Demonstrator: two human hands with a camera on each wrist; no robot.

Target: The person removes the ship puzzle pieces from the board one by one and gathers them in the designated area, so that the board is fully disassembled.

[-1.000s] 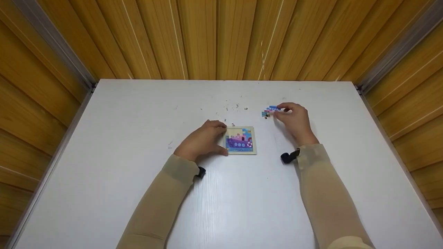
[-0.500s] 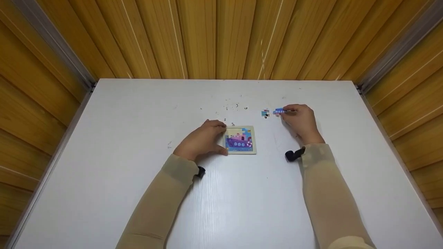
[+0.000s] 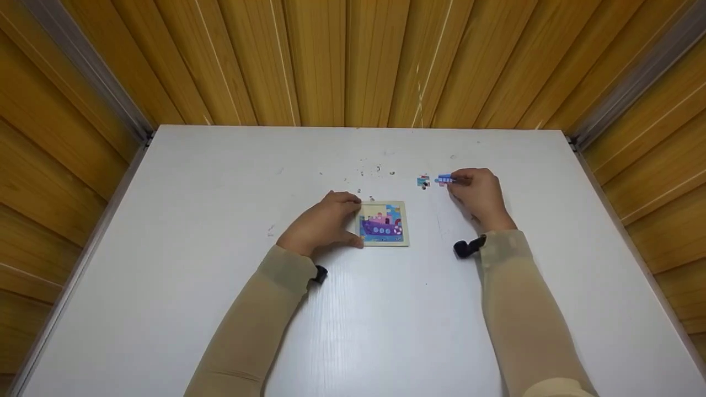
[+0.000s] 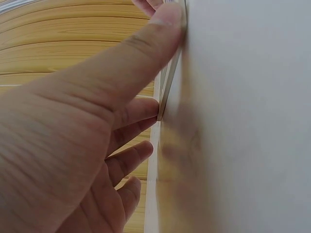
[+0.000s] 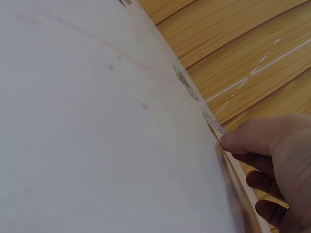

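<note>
A small square jigsaw puzzle in a pale wooden tray [image 3: 406, 225] lies mid-table, showing a purple and pink ship; bare wood shows at its upper left. My left hand [image 3: 322, 223] grips the tray's left side, thumb at the near corner and fingers at the far one; the left wrist view shows the tray's thin edge [image 4: 167, 87] between them. Further right, thumb and fingertips of my right hand [image 3: 481, 193] pinch a blue-and-pink puzzle piece [image 3: 443, 179], partly hidden by the fingers. Just left of it lies a multicoloured loose piece [image 3: 422, 181], also visible in the right wrist view.
Small dark specks [image 3: 378, 169] and scuffs are scattered on the white table [image 3: 353, 320] beyond the tray. Yellow wood-look panels [image 3: 317, 60] stand behind the table and along both sides.
My right hand has moved slightly right with the blue-and-pink piece, opening a gap from the multicoloured one; in the last half second it barely shifts. My left hand stays on the tray.
</note>
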